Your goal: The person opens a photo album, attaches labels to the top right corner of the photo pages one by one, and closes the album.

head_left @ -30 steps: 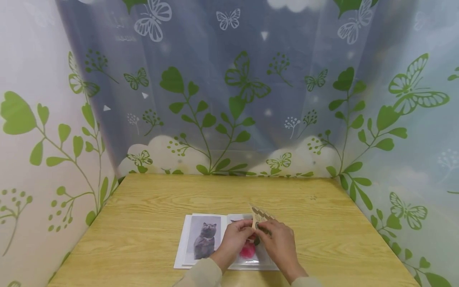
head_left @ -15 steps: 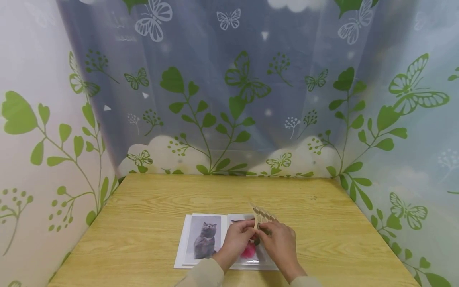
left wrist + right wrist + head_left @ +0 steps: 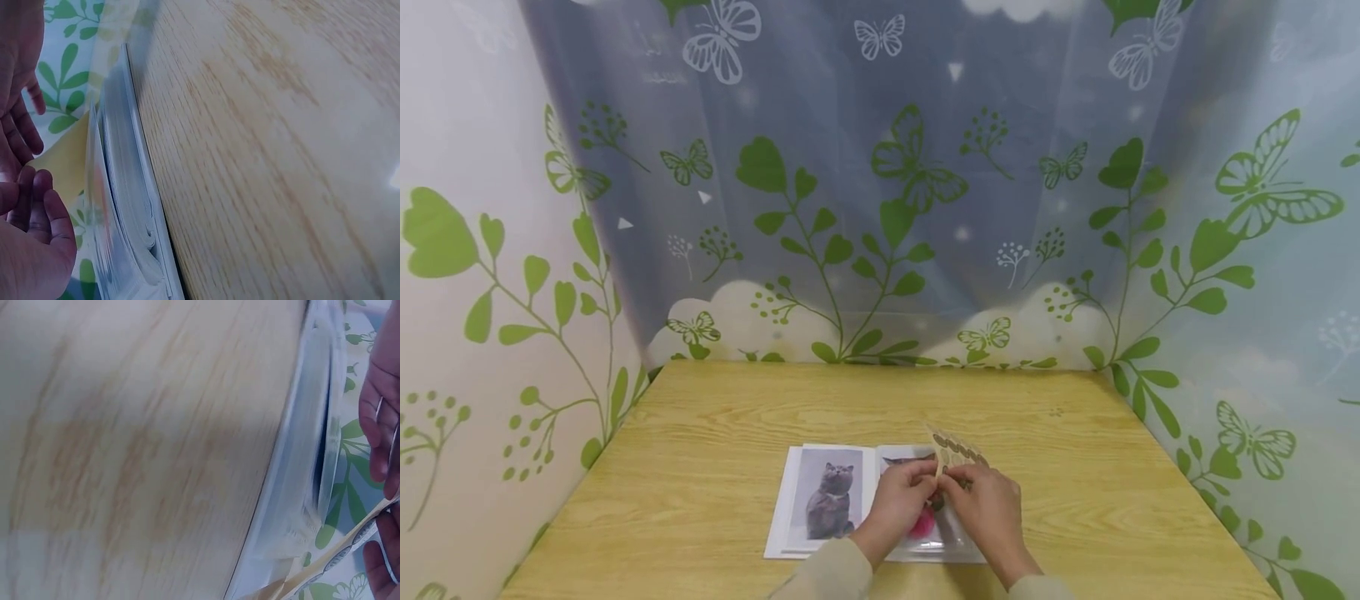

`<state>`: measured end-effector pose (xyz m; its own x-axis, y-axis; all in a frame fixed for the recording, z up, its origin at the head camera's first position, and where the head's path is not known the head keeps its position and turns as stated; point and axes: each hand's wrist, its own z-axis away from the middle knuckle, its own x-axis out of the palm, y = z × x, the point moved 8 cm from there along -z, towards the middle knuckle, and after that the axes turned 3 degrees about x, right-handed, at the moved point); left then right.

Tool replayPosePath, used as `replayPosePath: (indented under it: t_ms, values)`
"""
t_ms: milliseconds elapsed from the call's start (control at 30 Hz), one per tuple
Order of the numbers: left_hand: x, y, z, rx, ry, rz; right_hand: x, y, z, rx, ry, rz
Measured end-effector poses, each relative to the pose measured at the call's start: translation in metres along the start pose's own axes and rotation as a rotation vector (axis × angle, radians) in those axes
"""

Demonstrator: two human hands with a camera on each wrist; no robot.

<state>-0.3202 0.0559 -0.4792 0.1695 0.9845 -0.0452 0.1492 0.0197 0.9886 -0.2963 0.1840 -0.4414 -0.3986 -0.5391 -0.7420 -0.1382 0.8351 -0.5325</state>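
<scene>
A tan sticker sheet with brown oval stickers stands tilted above an open photo album. My left hand pinches the sheet's near edge between thumb and fingers. Close beside it, my right hand pinches at the same edge, the two sets of fingertips almost meeting; whether a sticker lies between them is hidden. In the left wrist view, the sheet's plain back shows between the hands. The right wrist view catches the row of oval stickers almost edge-on.
On the album's left page is a photo of a grey cat. The right page, partly covered by the hands, shows a pink shape under glossy plastic. Wooden tabletop surrounds the album; a leaf-patterned curtain hangs behind.
My right fingertips have crept up and left along the sheet toward the left hand, covering a sticker seen earlier. The sheet has shifted slightly right. The album stays in place.
</scene>
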Motion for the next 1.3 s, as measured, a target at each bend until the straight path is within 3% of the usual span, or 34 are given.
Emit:
replayPosePath:
  t_ms: [167,867,1300]
  values:
    - [0.002,0.001,0.000,0.003,-0.003,-0.005,-0.001,0.004,-0.001,0.050,-0.011,-0.056]
    - [0.002,-0.002,-0.002,0.033,-0.010,0.059,0.000,0.005,-0.001,0.112,-0.009,-0.063]
    - [-0.001,-0.002,-0.002,-0.039,0.033,0.059,0.000,0.012,-0.006,0.123,-0.028,-0.040]
